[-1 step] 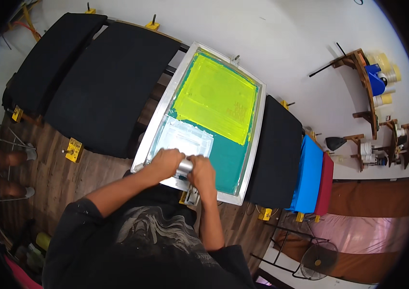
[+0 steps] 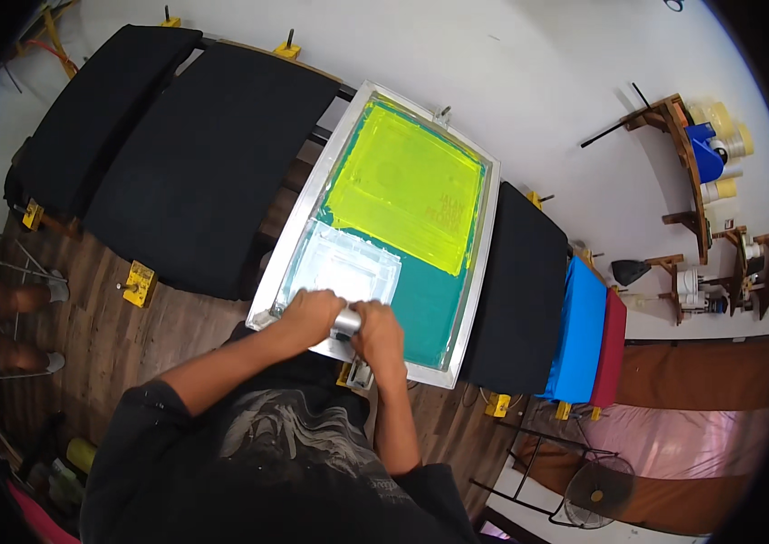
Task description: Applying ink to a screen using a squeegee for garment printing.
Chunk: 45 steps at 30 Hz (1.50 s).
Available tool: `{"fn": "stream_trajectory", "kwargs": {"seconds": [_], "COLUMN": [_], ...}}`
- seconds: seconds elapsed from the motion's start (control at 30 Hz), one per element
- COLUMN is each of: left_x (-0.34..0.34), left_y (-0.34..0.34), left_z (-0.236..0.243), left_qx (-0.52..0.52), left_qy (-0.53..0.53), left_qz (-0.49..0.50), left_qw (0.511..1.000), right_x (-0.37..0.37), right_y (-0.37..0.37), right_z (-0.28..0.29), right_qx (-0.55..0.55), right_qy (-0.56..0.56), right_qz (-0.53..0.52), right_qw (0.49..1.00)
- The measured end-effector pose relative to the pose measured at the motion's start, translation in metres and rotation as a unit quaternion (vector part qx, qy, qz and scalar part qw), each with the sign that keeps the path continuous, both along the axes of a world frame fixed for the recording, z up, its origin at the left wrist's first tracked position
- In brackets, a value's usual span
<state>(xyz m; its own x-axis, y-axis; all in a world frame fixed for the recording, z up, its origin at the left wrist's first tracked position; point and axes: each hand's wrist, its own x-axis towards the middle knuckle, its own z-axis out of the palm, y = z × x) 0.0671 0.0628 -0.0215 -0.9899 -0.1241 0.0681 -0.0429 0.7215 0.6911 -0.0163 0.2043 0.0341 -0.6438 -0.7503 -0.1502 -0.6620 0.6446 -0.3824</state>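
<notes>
Nothing visibly moved, left hand (image 2: pixel 310 313) and right hand (image 2: pixel 379 331) each closed grip on metal squeegee handle (image 2: pixel 346 321)

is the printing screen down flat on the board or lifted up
Down flat: the screen frame lies level over the board, both hands gripping the squeegee on it.

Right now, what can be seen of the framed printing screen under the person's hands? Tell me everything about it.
The printing screen is a rectangular frame of pale, silvery metal holding a teal-green mesh. A large bright yellow-green patch covers its far part, with faint mirrored lettering. A whitish, translucent rectangle lies on the near part. The screen lies flat, angled in the picture, between black-covered boards. The left hand and right hand rest at its near edge, gripping a silvery bar between them.
</notes>
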Motion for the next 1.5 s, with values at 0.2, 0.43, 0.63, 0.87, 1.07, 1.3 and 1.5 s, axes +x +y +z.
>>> {"fn": "stream_trajectory", "kwargs": {"seconds": [0.2, 0.43, 0.63, 0.87, 1.07, 1.3, 1.5], "left_x": [-0.011, -0.075, -0.039, 0.002, -0.035, -0.036, 0.034], "left_y": [-0.005, -0.044, -0.021, -0.005, -0.022, -0.022, 0.018], "left_z": [0.034, 0.028, -0.002, 0.017, 0.037, -0.004, -0.002], "left_qx": [-0.021, -0.039, -0.047, -0.017, -0.03, -0.043, -0.096], "left_qy": [-0.15, -0.119, 0.006, -0.105, -0.168, 0.015, 0.002], "left_qz": [-0.046, -0.011, -0.002, -0.053, -0.076, -0.008, -0.015], "left_qw": [0.987, 0.992, 0.999, 0.993, 0.982, 0.999, 0.995], "right_x": [-0.012, -0.072, -0.04, 0.004, -0.041, -0.035, 0.033], "right_y": [-0.003, -0.046, -0.024, 0.0, -0.012, -0.021, 0.018], "right_z": [0.012, 0.004, -0.015, -0.003, 0.002, -0.017, -0.02], "right_qx": [0.069, 0.071, 0.02, 0.022, 0.095, 0.016, -0.018], "right_qy": [-0.04, 0.005, 0.037, -0.036, -0.017, 0.056, 0.03], "right_qz": [0.015, -0.007, 0.006, 0.016, 0.081, 0.009, 0.014], "right_qw": [0.997, 0.997, 0.999, 0.999, 0.992, 0.998, 0.999]}}
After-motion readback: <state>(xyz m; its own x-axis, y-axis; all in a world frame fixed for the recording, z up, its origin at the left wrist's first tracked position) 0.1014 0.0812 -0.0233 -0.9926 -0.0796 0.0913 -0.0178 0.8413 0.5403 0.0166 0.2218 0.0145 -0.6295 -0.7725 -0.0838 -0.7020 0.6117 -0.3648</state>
